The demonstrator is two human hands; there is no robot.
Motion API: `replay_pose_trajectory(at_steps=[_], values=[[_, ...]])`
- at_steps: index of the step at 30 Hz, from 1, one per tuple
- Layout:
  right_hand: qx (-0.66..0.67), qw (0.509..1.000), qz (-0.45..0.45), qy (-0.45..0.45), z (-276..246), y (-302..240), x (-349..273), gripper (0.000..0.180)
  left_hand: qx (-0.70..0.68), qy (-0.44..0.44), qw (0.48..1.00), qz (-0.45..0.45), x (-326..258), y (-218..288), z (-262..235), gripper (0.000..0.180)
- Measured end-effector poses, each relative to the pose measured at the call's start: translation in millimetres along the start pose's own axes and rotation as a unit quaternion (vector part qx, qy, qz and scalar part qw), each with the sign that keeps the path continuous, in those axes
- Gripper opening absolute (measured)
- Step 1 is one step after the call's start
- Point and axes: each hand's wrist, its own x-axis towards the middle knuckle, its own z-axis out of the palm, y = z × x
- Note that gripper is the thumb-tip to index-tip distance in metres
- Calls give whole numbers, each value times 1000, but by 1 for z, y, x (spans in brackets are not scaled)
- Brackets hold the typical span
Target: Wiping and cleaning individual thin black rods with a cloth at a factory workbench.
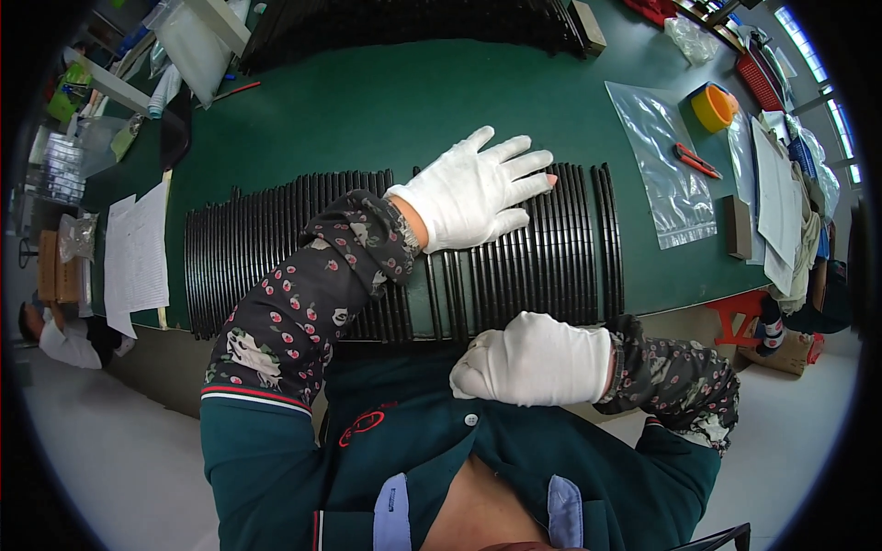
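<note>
Slim black rods (248,257) lie side by side in a long row along the near edge of the green table (367,119), with a few narrow gaps toward the right. My left hand (464,197), in a white glove, rests palm down across the upper part of the row, its fingers spread and a bare fingertip showing. In front of my chest at the table's near edge, my right hand (537,360), gloved too, is closed with its fingers curled in. Whatever it may hold is hidden.
Many more black rods (404,28) are heaped at the far side. To the right lie a clear plastic bag (648,138), a red cutter knife (696,161), a yellow tape roll (714,107) and a grey block (738,227). Paper sheets (138,257) are on the left.
</note>
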Motion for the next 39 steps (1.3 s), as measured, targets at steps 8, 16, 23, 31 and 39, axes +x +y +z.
replay_pose_trajectory(at_steps=[8,16,23,31,39], values=[[124,987,105,7,-7,4,-23,10,-1,-6,1000,13,-2,-2,-1,54],[367,723,390,437,-24,13,-100,17,-33,-38,992,120,4,3,-4,62],[320,736,478,356,5,33,-125,18,-40,-18,992,122,32,14,3,58],[339,765,449,315,18,40,-130,20,-29,22,991,126,48,24,8,59],[138,884,339,291,-10,41,-96,23,-37,-16,992,119,58,26,11,56]])
